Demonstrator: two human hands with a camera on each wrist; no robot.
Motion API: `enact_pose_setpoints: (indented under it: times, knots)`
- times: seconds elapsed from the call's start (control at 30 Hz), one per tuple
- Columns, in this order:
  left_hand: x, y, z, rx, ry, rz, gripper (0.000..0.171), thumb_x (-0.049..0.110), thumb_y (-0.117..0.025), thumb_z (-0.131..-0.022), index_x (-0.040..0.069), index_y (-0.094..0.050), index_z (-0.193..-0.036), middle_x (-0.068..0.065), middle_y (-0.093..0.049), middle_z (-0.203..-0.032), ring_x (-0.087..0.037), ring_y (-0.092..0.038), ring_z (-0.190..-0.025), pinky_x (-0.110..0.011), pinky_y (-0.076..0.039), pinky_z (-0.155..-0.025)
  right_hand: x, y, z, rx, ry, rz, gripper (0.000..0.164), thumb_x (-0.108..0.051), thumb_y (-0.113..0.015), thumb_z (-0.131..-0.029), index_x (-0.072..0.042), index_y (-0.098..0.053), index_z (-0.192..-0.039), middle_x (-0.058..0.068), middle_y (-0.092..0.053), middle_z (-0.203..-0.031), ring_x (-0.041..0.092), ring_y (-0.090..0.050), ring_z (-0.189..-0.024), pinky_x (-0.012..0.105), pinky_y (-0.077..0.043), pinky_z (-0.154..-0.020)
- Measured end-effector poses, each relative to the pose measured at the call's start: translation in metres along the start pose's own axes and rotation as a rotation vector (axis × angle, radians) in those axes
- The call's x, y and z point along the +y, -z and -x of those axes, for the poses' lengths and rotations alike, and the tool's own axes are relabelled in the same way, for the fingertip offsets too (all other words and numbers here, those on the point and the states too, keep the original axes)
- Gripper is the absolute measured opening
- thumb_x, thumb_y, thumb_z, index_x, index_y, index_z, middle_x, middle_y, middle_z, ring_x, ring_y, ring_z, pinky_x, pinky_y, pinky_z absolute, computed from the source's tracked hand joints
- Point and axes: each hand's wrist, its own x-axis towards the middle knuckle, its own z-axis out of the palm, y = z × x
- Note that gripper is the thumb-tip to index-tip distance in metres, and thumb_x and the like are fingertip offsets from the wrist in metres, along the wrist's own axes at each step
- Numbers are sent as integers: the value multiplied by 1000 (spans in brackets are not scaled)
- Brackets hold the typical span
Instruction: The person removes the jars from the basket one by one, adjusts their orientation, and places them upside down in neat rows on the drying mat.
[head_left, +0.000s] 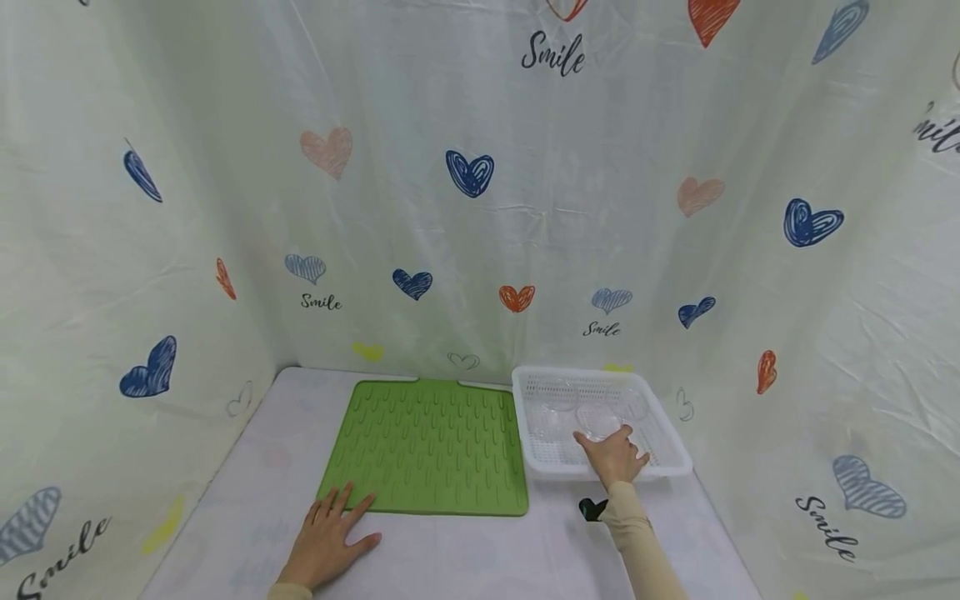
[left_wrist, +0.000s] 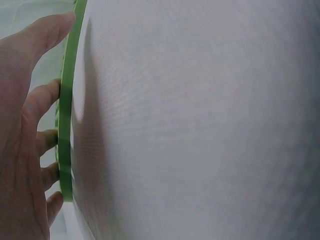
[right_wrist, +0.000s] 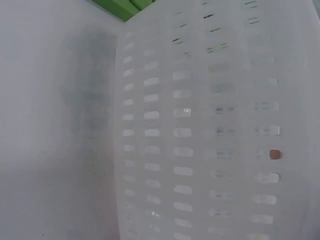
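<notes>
My left hand (head_left: 327,533) lies with spread fingers at the near left corner of a green ridged mat (head_left: 435,450). In the left wrist view, its fingertips (left_wrist: 47,92) reach the mat's green edge (left_wrist: 65,120). My right hand (head_left: 615,458) is inside a white plastic basket (head_left: 663,433) to the right of the mat. Its thumb and forefinger stand apart at the near sides of a clear round dish (head_left: 597,419); I cannot tell whether they grip it. The right wrist view is filled by the slotted basket wall (right_wrist: 200,150), where a skin-coloured spot shows through one slot.
More clear round dishes (head_left: 558,395) sit toward the back of the basket. A small dark green thing (head_left: 591,509) lies in front of the basket, partly behind the right sleeve (head_left: 633,533). A white cloth (head_left: 457,558) covers the table, and a heart-printed curtain (head_left: 472,225) surrounds it.
</notes>
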Motion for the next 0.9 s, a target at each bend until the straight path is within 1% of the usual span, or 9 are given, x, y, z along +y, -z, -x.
enact_pose_setpoints:
  times: [0.23, 0.4, 0.53, 0.63, 0.83, 0.9]
  knots:
    - [1, 2, 2, 2, -2, 14, 70, 66, -59, -82, 23, -54, -138, -20, -40, -150, -48, -31, -138, -65, -24, -110, 2, -2, 4, 44, 24, -36, 100, -57, -79, -69, 12, -33, -126, 39, -59, -107, 54, -57, -103, 72, -17, -104]
    - [1, 1, 2, 5, -1, 16, 70, 66, -59, -82, 23, -54, -138, -20, -40, -150, -47, -31, -138, -65, -24, -110, 3, -4, 8, 80, 40, -85, 100, -54, -80, -69, 11, -32, -128, 38, -59, -105, 55, -57, -102, 73, -16, -105]
    - [1, 1, 2, 10, -4, 14, 70, 66, -59, -82, 23, -55, -137, -20, -40, -149, -47, -31, -138, -65, -24, -110, 1, -5, 9, 120, 62, -115, 102, -51, -82, -69, 12, -31, -131, 39, -58, -108, 55, -56, -104, 74, -17, -105]
    - [1, 1, 2, 14, -5, 17, 70, 66, -59, -82, 23, -55, -137, -20, -41, -149, -47, -31, -138, -65, -24, -110, -1, -4, 10, 139, 81, -117, 103, -48, -82, -69, 12, -30, -133, 39, -57, -110, 56, -56, -104, 74, -18, -104]
    - [0, 1, 2, 11, -4, 21, 70, 67, -58, -82, 23, -54, -137, -20, -40, -149, -47, -31, -138, -65, -24, -110, -3, -2, 11, 144, 95, -124, 104, -47, -83, -70, 12, -28, -136, 39, -57, -113, 55, -55, -107, 74, -18, -104]
    - [0, 0, 2, 11, -5, 18, 70, 67, -58, -82, 23, -54, -137, -20, -40, -149, -47, -31, -138, -65, -24, -110, -3, 0, 11, 148, 98, -128, 104, -47, -82, -70, 12, -28, -136, 38, -57, -115, 54, -56, -107, 73, -21, -103]
